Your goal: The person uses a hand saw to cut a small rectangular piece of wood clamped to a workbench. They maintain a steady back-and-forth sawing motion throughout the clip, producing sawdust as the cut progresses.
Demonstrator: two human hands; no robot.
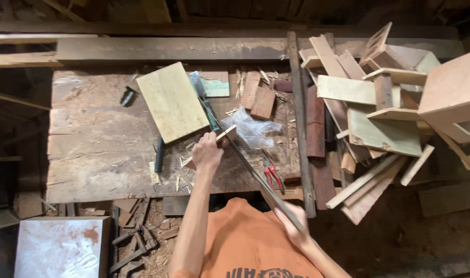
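Your left hand (pixel 207 153) grips a small wood piece (pixel 225 136) at mid-frame on the workbench (pixel 90 149). Your right hand (pixel 292 224), lower right, closes around a long saw (pixel 245 164) laid across that piece. Red pliers (pixel 272 175) and a clear plastic bag (pixel 251 128) lie just right of the saw.

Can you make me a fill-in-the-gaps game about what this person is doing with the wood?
1. The left hand holds down a small piece of ____ on the workbench.
2. The right hand grips a long hand ____.
3. The pliers on the bench have ____ handles.
4. The person's shirt is ____.

Missing words: wood; saw; red; orange
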